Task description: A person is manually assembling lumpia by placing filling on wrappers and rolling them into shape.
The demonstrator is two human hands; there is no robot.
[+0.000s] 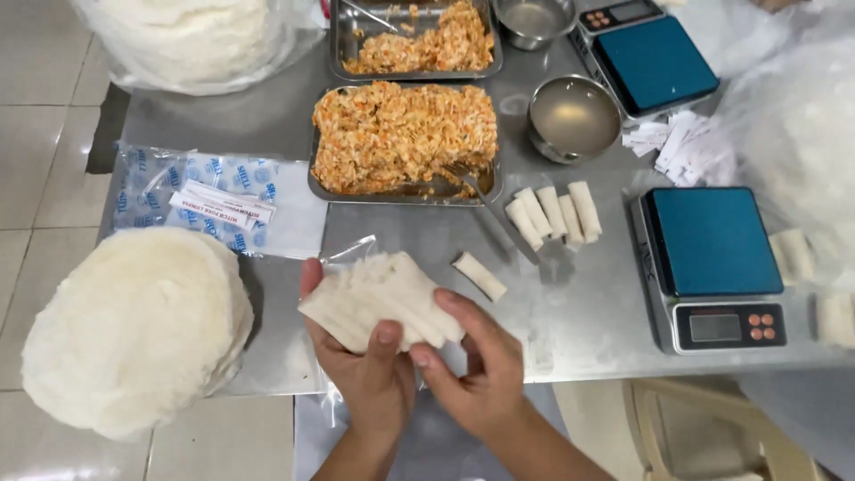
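Steel covered the worktable [588,312], which stood over a floor of pale tiles. At the far left a tall round stack of white wrappers [134,330] sat on the table's near corner, with a blue-and-white printed plastic packet [214,200] lying flat just behind it and a clear bag of more white wrappers [191,40] at the back edge. Near the middle front, the left hand [361,365] was closed around a folded bundle of thin white wrappers [383,298], palm beneath and thumb pressed on the near edge, holding it just above the table's front edge. The right hand [476,370] touched the same bundle from the right, its fingers curled loosely with the forefinger lying along the bundle's side; it pinched nothing that could be told for sure. Behind the hands lay a metal tray of orange-and-white shredded filling [401,134] with a fork [472,183] resting at its near right corner, and a second tray of the same filling [414,44] behind that. A single rolled wrap [479,276] lay just right of the bundle, apart from a row of four finished rolls [554,214] set side by side. Farther right stood two small steel bowls [574,116], a scatter of white paper slips [681,147], and two digital scales with blue platforms [712,240].
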